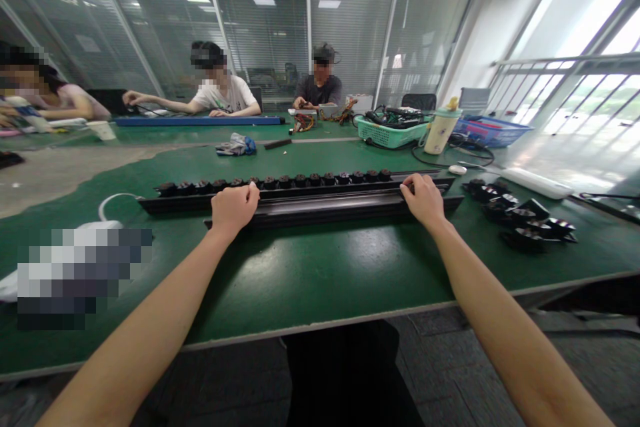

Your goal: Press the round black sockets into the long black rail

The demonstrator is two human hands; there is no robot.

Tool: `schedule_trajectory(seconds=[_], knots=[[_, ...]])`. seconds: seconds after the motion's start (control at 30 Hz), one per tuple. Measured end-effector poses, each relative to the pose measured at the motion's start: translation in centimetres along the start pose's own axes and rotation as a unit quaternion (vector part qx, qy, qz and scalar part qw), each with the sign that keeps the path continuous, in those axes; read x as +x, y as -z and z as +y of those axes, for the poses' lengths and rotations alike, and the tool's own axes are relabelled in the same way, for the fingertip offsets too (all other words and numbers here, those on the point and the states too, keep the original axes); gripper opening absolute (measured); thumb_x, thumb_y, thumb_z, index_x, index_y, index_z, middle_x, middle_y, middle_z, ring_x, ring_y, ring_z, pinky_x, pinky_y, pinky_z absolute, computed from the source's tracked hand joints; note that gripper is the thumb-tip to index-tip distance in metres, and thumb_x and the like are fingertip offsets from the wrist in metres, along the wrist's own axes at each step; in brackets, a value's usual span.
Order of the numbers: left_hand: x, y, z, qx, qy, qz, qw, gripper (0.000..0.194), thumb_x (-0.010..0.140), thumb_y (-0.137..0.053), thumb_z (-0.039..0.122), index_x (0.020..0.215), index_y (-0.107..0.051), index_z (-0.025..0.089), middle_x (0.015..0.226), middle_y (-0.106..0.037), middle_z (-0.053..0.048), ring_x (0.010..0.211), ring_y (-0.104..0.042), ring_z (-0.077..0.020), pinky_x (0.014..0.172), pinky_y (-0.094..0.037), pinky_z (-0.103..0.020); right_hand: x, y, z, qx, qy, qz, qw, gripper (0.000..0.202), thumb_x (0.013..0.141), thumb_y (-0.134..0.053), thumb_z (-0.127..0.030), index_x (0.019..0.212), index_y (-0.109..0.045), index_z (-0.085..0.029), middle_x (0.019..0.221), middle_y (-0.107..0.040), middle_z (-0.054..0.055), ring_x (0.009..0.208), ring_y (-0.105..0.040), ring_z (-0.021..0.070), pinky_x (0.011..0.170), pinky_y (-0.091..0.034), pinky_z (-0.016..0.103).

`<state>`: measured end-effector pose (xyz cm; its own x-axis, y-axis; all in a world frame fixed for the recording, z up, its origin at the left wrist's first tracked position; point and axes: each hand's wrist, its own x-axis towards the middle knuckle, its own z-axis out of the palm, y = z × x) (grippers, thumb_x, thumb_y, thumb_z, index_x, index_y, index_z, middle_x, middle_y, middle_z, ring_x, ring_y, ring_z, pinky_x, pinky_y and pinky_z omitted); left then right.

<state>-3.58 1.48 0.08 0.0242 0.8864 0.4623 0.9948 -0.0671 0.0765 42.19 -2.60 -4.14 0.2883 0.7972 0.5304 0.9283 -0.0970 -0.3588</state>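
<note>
A long black channel-shaped strip (330,205) lies crosswise on the green table. My left hand (235,205) is closed on it near its left end. Toward the right end, my right hand (424,200) is closed on the same strip, thumb and fingers drawn together. Both hands partly cover the strip, and their fingertips are mostly hidden. Just behind lies a second long black strip (173,203), parallel and close to it. Along that one stands a row of several small round black pieces (300,180).
Loose black parts (530,217) are heaped at the right. Behind stand a green basket (393,133) of cables, a cream tumbler (443,131) and a blue basket (495,130). A crumpled glove-like cloth (237,145) and long blue bar (200,121) lie farther back. Co-workers sit across the table.
</note>
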Motion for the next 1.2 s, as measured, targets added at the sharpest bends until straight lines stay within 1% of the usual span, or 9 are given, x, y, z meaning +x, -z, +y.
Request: schedule_trajectory(seconds=[0.13,0.27,0.53,0.7,0.87,1.03,1.2], knots=[[0.0,-0.07,-0.09,-0.001,-0.005,0.002,1.0,0.075,0.105,-0.018,0.05,0.099,-0.086,0.019,0.095,-0.081,-0.017,0.096,-0.075,-0.0341,0.082,-0.051,-0.04,-0.08,0.04,-0.07,0.004,-0.002,0.01,1.0,0.016,0.098,-0.052,-0.034,0.099,-0.064,-0.023,0.105,-0.062,0.013,0.097,-0.06,0.031,0.091,-0.05,0.046],[0.04,-0.18,-0.12,0.0,-0.003,0.002,1.0,0.075,0.105,-0.018,0.05,0.099,-0.086,0.019,0.097,-0.081,-0.017,0.097,-0.075,-0.034,0.083,-0.051,-0.04,-0.07,0.07,-0.08,0.004,-0.002,0.011,1.0,0.017,0.099,-0.051,-0.035,0.098,-0.063,-0.023,0.103,-0.061,0.013,0.099,-0.06,0.0312,0.09,-0.05,0.045],[0.0,-0.03,0.0,-0.005,0.006,-0.001,1.0,0.074,0.106,-0.019,0.05,0.101,-0.085,0.019,0.096,-0.081,-0.017,0.097,-0.075,-0.0337,0.084,-0.051,-0.04,0.01,0.22,0.05,-0.008,-0.014,-0.003,1.0,0.017,0.098,-0.052,-0.033,0.102,-0.064,-0.022,0.109,-0.062,0.015,0.103,-0.061,0.0326,0.093,-0.049,0.046],[-0.09,0.17,0.08,-0.013,0.004,0.005,1.0,0.072,0.106,-0.021,0.051,0.099,-0.085,0.02,0.095,-0.081,-0.016,0.097,-0.075,-0.0331,0.085,-0.051,-0.039,-0.03,0.17,0.11,-0.004,-0.013,0.006,1.0,0.015,0.098,-0.052,-0.032,0.099,-0.063,-0.023,0.106,-0.061,0.014,0.103,-0.06,0.0322,0.093,-0.049,0.046],[-0.03,0.11,0.08,-0.006,0.002,-0.003,1.0,0.075,0.105,-0.018,0.05,0.1,-0.085,0.018,0.097,-0.081,-0.018,0.097,-0.075,-0.0344,0.083,-0.051,-0.041,0.0,0.06,0.3,-0.005,-0.01,0.009,1.0,0.016,0.099,-0.051,-0.033,0.1,-0.063,-0.023,0.106,-0.061,0.014,0.1,-0.06,0.0316,0.092,-0.049,0.046],[0.03,-0.07,-0.01,-0.003,0.0,0.0,1.0,0.075,0.105,-0.018,0.05,0.099,-0.086,0.019,0.096,-0.081,-0.018,0.097,-0.075,-0.0342,0.083,-0.051,-0.04,0.11,-0.08,0.57,-0.005,-0.012,0.013,1.0,0.019,0.101,-0.05,-0.035,0.099,-0.064,-0.023,0.105,-0.061,0.013,0.1,-0.06,0.0316,0.092,-0.049,0.046],[-0.04,0.11,0.09,0.003,-0.001,-0.002,1.0,0.075,0.105,-0.017,0.05,0.1,-0.086,0.019,0.097,-0.081,-0.018,0.096,-0.075,-0.0341,0.083,-0.051,-0.041,0.1,-0.02,0.52,-0.011,-0.016,0.008,1.0,0.017,0.1,-0.052,-0.033,0.101,-0.064,-0.023,0.107,-0.062,0.014,0.101,-0.06,0.0317,0.093,-0.049,0.046]])
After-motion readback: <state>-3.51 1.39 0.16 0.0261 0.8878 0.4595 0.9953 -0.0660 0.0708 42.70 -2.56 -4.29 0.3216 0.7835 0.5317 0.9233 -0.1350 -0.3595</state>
